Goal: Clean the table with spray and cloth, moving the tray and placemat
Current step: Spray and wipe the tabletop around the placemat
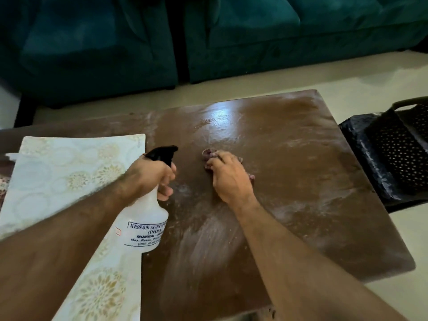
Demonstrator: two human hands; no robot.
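A brown wooden table [289,158] fills the middle, its top wet and streaked with smears. My left hand [152,174] grips the neck of a white spray bottle [143,225] with a black trigger head, held above the table's left part, nozzle facing right. My right hand [229,177] presses flat on a small purplish cloth [207,154] at the table's centre; only the cloth's edges show around the fingers. A pale placemat [69,177] with gold round patterns lies over the left side of the table, partly under my left arm.
A dark perforated plastic chair or basket [393,147] stands against the table's right edge. A teal sofa [208,42] runs along the far side beyond a strip of pale floor [347,77]. A small patterned object [3,181] peeks in at the left edge.
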